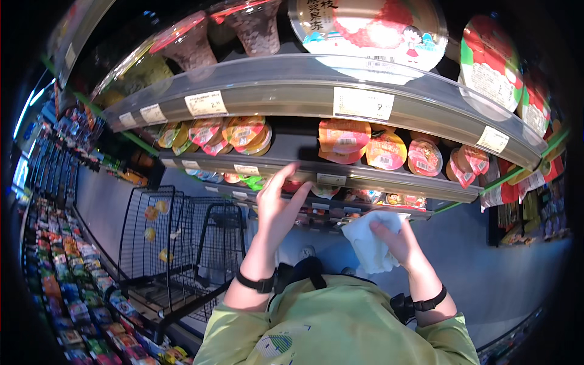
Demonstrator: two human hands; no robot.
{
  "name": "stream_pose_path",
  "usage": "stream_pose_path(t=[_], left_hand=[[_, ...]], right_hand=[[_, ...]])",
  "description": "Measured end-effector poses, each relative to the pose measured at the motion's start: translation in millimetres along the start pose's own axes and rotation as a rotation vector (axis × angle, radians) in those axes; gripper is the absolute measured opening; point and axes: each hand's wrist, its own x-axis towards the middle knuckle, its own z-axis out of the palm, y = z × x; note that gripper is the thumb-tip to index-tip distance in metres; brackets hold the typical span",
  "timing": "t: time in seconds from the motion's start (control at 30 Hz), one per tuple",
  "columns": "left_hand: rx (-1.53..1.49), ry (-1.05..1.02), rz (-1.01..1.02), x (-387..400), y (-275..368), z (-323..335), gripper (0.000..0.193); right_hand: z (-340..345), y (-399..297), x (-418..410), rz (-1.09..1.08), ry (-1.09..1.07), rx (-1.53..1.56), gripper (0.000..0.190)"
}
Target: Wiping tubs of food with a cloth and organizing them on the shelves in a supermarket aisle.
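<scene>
My left hand (279,200) is raised before the front edge of the middle shelf (301,166), fingers apart and nothing held. Just beyond its fingertips is a gap of dark shelf between two groups of jelly cups. Cups with orange and pink film lids (246,136) lie left of the gap. To its right are more lidded cups, an orange-pink one (344,139), a yellow-pink one (386,150) and a pink one (424,157). Lower right, in front of the shelves, my right hand (396,239) grips a folded white cloth (372,242).
On the upper shelf stand a large round jelly tub (378,41) and clear cups with red lids (253,27) behind a transparent guard (273,68). A black wire shopping cart (182,246) is at my left. Packaged goods (77,292) fill a display farther left. Lower shelves hold bagged snacks (404,200).
</scene>
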Motion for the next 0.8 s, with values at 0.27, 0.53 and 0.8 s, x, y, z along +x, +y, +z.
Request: stream_pose_path(t=[0.27,0.53,0.8], left_hand=[[0.171,0.152,-0.361,-151,-47,-66,0.024],[0.013,0.387,-0.464,-211,-85,-134,0.023],[0.095,0.390,-0.430,-215,-108,-256,0.022]], right_hand=[[30,39,8,0.148,-0.366,-0.034,0.034],[111,51,10,0.155,-0.529,-0.158,0.034],[262,52,28,0.111,-0.584,-0.191,0.034]])
